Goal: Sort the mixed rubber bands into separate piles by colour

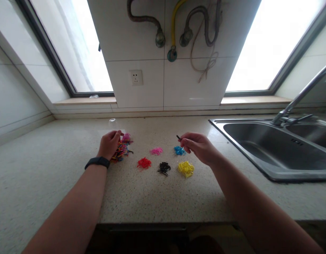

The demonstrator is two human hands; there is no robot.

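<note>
My right hand [196,145] is closed in a pinch on a thin black rubber band [178,137], held just above a small blue heap of rubber bands [179,150]. At the left, my left hand [110,144], with a dark band on its wrist, rests against a mixed multicoloured pile of rubber bands [121,150]. Its fingers are curled together, and what they hold, if anything, is hidden. Between the hands lie separate heaps of rubber bands: pink [156,151], red [144,163], black [164,168] and yellow [186,169].
A clear plastic container [113,123] lies behind my left hand. The speckled countertop [152,197] ends at a front edge near me. On the right is a steel sink [269,176] with a faucet [281,118]. A tiled wall [142,98] with an outlet [136,77] stands behind.
</note>
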